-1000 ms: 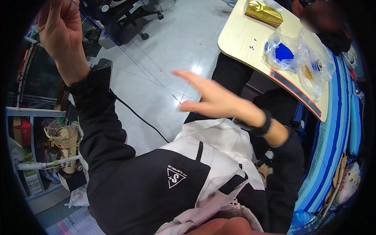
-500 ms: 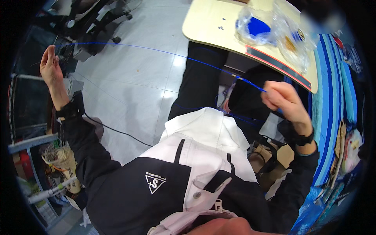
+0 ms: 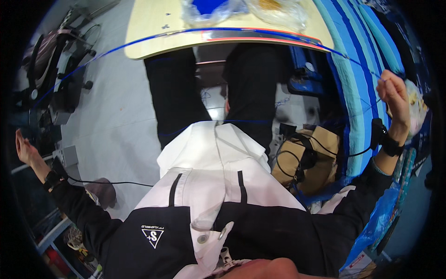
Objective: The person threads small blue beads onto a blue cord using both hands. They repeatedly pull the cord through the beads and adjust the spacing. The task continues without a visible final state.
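Note:
A long blue cord (image 3: 153,37) runs in a wide arc between my two raised hands, passing across the table's front edge. On the far right my right hand (image 3: 395,95) is closed in a pinch, with one end of the cord at its fingers. At the far left my left hand (image 3: 28,149) holds its fingers pressed together. The cord's other end bends down toward it and fades near the dark rim, so the grip itself is hard to see. More thin blue cord lies over my lap, below the white jacket hem (image 3: 213,144).
Ahead stands a pale wooden table (image 3: 144,23) with plastic bags (image 3: 274,14) and a dark red-edged strip on it. Blue striped fabric (image 3: 346,74) lies at right, a cardboard box (image 3: 320,153) below it. Black cables hang from both wrists. A wheeled chair (image 3: 51,60) stands left.
My hands have spread wider, the right one moving out to the right. The cord now arcs across the table edge. The view has shifted, and the table appears further left.

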`<state>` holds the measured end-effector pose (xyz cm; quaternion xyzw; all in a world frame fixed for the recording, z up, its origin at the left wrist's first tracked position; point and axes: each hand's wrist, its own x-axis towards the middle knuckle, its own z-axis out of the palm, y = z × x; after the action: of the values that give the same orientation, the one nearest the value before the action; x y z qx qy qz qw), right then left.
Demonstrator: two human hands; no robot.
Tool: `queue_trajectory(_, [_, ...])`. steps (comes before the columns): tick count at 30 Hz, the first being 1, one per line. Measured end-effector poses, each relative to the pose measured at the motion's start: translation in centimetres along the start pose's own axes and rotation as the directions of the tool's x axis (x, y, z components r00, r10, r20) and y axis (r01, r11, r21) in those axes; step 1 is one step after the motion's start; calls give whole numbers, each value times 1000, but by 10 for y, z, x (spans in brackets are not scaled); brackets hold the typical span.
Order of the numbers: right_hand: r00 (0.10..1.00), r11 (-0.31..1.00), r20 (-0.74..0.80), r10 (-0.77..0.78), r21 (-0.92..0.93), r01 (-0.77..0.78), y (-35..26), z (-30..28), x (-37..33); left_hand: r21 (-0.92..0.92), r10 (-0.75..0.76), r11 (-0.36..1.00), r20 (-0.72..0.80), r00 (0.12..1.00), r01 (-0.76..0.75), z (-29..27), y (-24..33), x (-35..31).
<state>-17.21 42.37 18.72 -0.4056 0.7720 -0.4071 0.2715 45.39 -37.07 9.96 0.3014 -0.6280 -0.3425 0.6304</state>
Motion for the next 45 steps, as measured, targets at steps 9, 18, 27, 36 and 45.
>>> queue_trajectory(9, [909, 992, -416, -30, 100, 79, 29, -161, -77, 303, -80, 936, -307, 948, 177, -37, -80, 19])
queue_trajectory(18, [728, 975, -675, 123, 219, 39, 33, -197, -85, 463, -69, 699, -714, 696, 544, -122, -118, -13])
queue_trajectory(27, [930, 994, 355, 99, -1, -106, 31, -72, 25, 432, 182, 873, 144, 973, -228, -50, -42, -9])
queue_trajectory(36, [842, 882, 373, -391, -110, 458, -58, 217, 163, -361, 297, 883, -65, 953, -300, 138, 154, -66])
queue_trajectory(45, [705, 799, 412, -577, 464, 383, -100, 485, 187, -390, 355, 844, -108, 929, -368, 153, 196, -91])
